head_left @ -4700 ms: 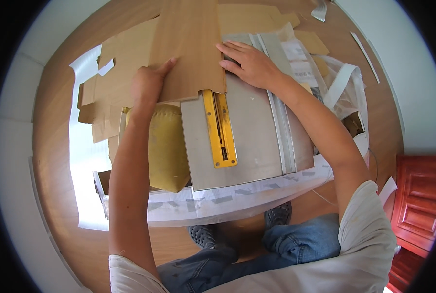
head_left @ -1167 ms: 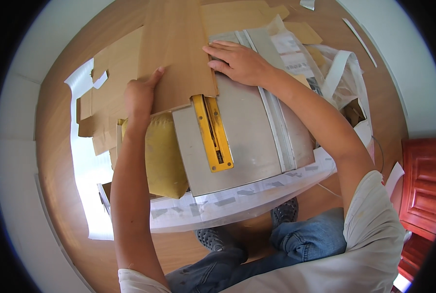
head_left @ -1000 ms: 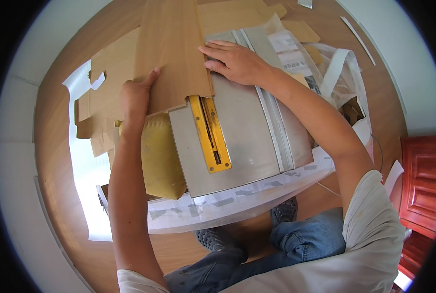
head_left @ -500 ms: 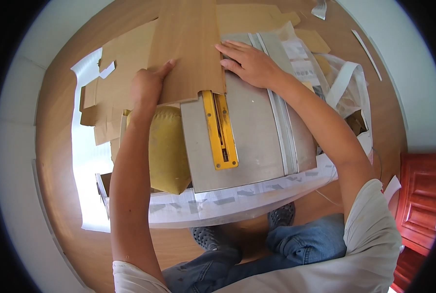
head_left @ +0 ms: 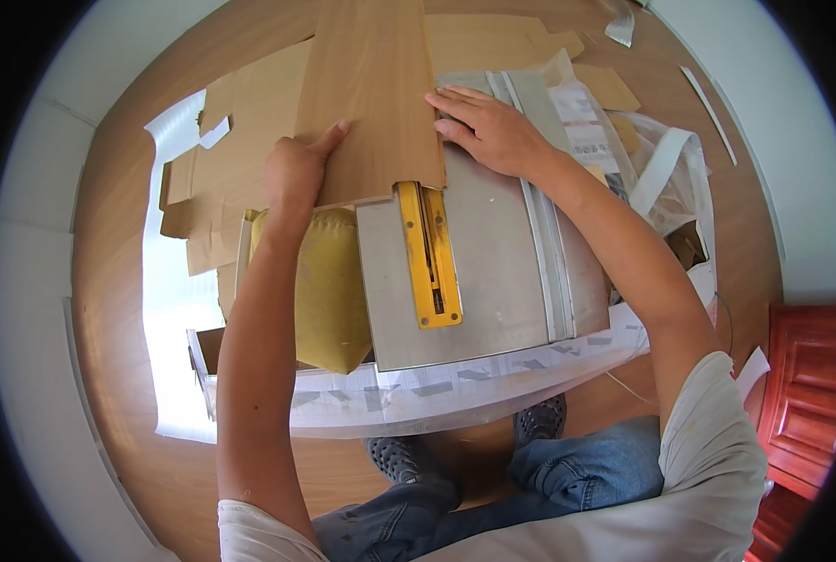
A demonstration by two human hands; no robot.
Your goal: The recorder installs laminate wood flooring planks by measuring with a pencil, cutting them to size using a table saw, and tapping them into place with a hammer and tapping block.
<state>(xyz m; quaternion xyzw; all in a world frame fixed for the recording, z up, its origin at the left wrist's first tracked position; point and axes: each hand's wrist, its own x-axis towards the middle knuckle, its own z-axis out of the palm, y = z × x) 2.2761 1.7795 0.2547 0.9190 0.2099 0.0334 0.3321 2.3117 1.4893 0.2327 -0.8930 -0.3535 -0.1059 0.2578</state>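
Note:
A light-brown wooden board [head_left: 366,94] with a notched near edge lies over the far part of a grey metal table saw top [head_left: 465,290], just beyond its yellow slotted insert [head_left: 432,281]. My left hand [head_left: 296,169] grips the board's left side, thumb on top and fingers mostly hidden. My right hand [head_left: 488,131] is open at the board's right edge, fingertips on it and palm above the metal. A yellow stuffed bag [head_left: 329,300] sits left of the saw top, beside my left forearm.
Torn cardboard sheets [head_left: 230,169] and white foam sheeting [head_left: 174,356] surround the saw. Plastic wrapping [head_left: 666,178] and a metal rail [head_left: 558,281] are at the right. A red panelled wooden cabinet [head_left: 802,375] stands at the lower right, and a thin white strip [head_left: 708,112] lies on the floor.
The whole view has shifted right and slightly down since a second ago. The board and both hands keep about the same position relative to the saw top.

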